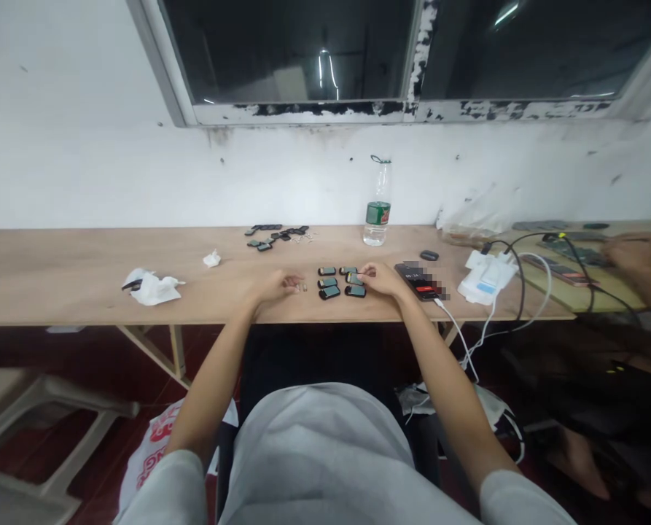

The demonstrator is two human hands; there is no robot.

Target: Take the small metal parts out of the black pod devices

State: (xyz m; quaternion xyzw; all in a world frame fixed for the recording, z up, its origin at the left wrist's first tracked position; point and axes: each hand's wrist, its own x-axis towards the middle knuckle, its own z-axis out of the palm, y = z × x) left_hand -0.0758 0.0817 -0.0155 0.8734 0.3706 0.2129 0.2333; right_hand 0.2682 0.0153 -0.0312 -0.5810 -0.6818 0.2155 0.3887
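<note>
While both forearms rest out over the wooden table [84, 277], I have the right hand [378, 279] at the right edge of a small cluster of 6 dark, screen-faced devices [340, 282], laid out in 2 short columns near the table's front edge. Its fingertips look closed in a pinch on the middle device of the right column [353, 278], though the grip is too small here to be sure. The left hand [278, 284] lies just left of the cluster, fingers loosely curled and slightly apart, with a tiny pale part [303, 287] on the table beside its fingertips; I cannot tell whether it touches it.

To do this well, I judge the pinch should stay on the device's edges, lifting straight so the neighbours touching or nearly touching it are not dragged out of their rows. The left hand could steady the column.

A phone [420, 281] on a white cable lies just right of my wrist, a water bottle [377, 204] stands behind, and more devices [273, 235] sit further back.
</note>
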